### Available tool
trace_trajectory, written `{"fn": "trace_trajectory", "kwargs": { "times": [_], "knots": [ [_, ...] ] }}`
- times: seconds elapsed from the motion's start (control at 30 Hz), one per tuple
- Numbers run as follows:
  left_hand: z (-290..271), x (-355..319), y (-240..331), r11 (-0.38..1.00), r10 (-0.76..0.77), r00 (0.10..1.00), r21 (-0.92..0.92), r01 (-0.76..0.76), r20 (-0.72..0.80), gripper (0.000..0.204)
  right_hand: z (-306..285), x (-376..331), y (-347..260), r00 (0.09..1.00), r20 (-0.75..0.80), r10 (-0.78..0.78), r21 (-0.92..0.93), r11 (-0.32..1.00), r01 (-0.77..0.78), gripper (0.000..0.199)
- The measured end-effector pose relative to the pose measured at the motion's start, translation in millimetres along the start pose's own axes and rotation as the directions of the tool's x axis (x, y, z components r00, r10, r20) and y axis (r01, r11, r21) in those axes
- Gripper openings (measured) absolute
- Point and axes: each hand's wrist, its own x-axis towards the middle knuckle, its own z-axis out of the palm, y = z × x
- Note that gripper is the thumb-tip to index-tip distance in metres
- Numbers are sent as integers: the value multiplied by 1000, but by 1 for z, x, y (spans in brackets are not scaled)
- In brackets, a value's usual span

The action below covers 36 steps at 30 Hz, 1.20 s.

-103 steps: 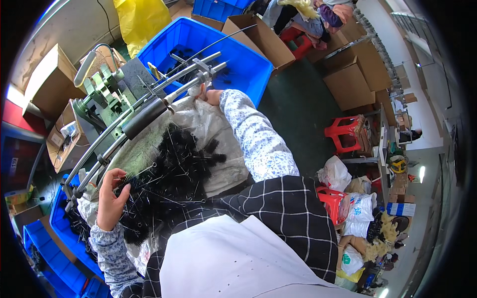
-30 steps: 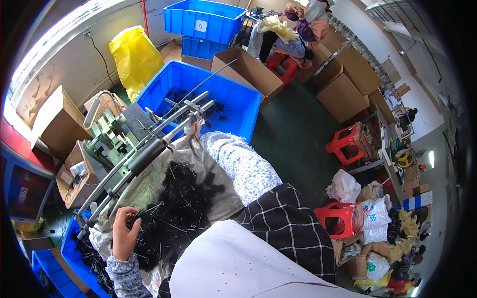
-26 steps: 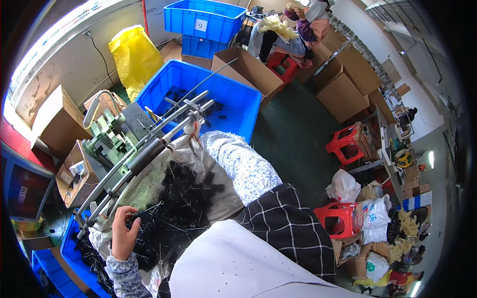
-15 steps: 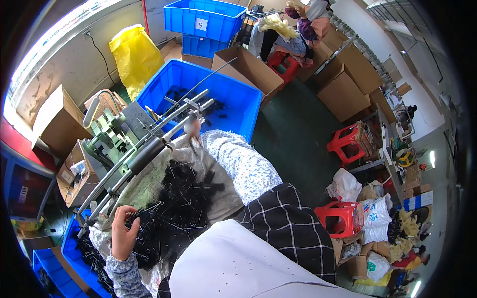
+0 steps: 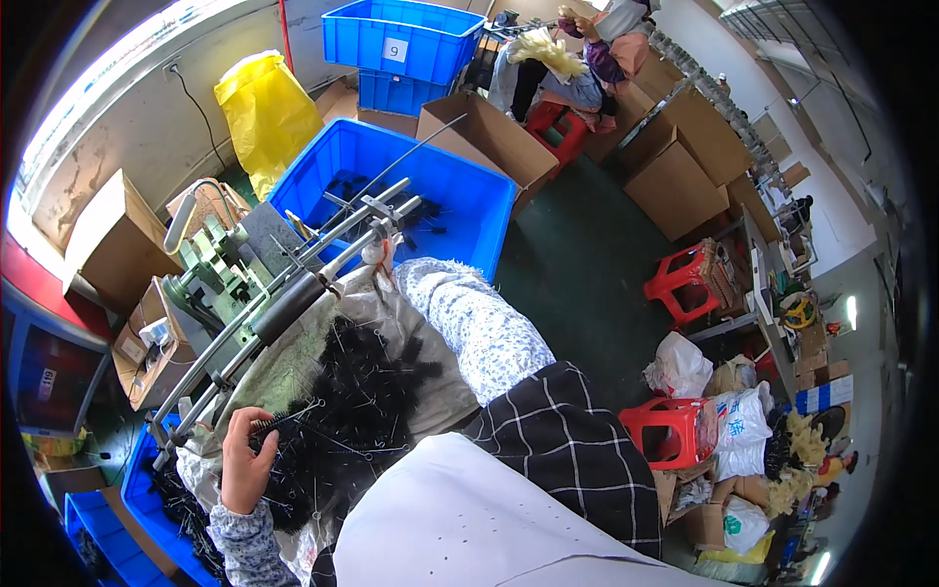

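My left hand (image 5: 245,462) pinches the black bristle end of a small wire brush (image 5: 262,427) between thumb and fingers. The brush's thin wire seems to run toward a loop over the pile. Under and beside this hand lies a heap of similar black wire brushes (image 5: 352,391) on a grey cloth (image 5: 440,403). My right hand (image 5: 377,252) is beside the metal rods (image 5: 337,259) of a green machine (image 5: 220,256), at their far right end. A rod and the sleeve partly hide it, and its fingers cannot be made out.
A blue bin (image 5: 489,220) with some black brushes stands beyond the rods. Another blue bin (image 5: 137,479) is at my lower left. Cardboard boxes (image 5: 489,137), a yellow bag (image 5: 264,112) and red stools (image 5: 675,430) stand around. Another person (image 5: 577,83) sits at the back.
My right hand has shifted slightly at the rod end and shows less blurred. The left hand keeps its pinch on the brush, almost in place.
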Motion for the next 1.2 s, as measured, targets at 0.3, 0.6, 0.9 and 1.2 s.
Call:
{"fn": "trace_trajectory", "kwargs": {
  "times": [0.3, 0.6, 0.9, 1.2],
  "knots": [
    [0, -1, -1, 1000, 10, 1000, 28, -10, -3, 23, 1, 2, -2, 1000, -4, 0, 2, 1000, 0, 38],
    [1, 0, 0, 1000, 4, 1000, 27, -4, 2, 22, 5, 5, -7, 1000, -2, 1, 0, 1000, -1, 38],
    [0, 1, 3, 1000, -8, 1000, 0, 8, 8, 22, 5, 7, -10, 1000, -7, -3, -6, 1000, 3, 38],
    [-1, 0, 2, 1000, -28, 999, 5, 28, -26, 21, 13, 11, -17, 1000, -6, -14, -14, 1000, 14, 38]
  ]
}}
